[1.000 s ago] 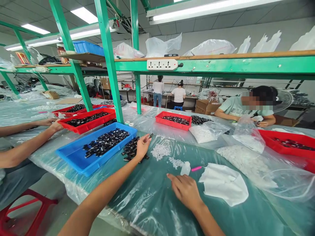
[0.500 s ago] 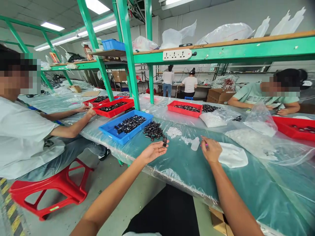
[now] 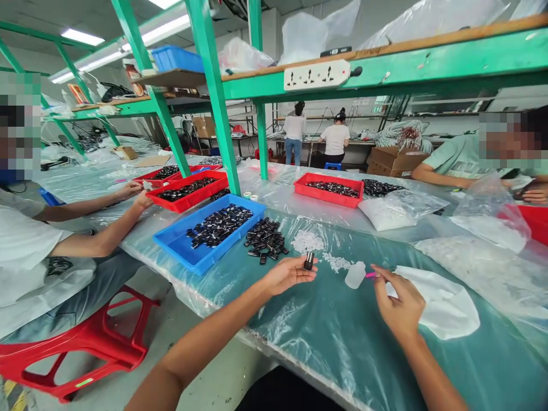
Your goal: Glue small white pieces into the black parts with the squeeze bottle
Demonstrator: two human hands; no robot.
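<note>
My left hand [image 3: 289, 276], palm up, pinches a small black rectangular plastic piece [image 3: 309, 261] upright between thumb and fingertips. My right hand [image 3: 400, 299] is closed on a slim pink stick [image 3: 370, 275], most of it hidden by the fingers. Its tip points at a small translucent white bottle [image 3: 355, 275] on the table, touching or very near it. Tiny white parts [image 3: 336, 262] lie scattered between the hands, with a denser heap [image 3: 307, 241] behind them. A pile of similar black pieces [image 3: 263, 240] lies left of my left hand.
A blue tray [image 3: 171, 242] of black pieces stands at left, red trays [image 3: 299, 181] farther back. A white cloth-like sheet [image 3: 449, 311] lies by my right hand, plastic bags [image 3: 471, 268] beyond. Green posts [image 3: 214, 97] carry a shelf. Co-workers sit at left [image 3: 29, 245] and right [image 3: 462, 151].
The view has moved closer to the table. My left hand has moved right, away from the black pile, with its black piece. The pink stick in my right hand now shows more clearly.
</note>
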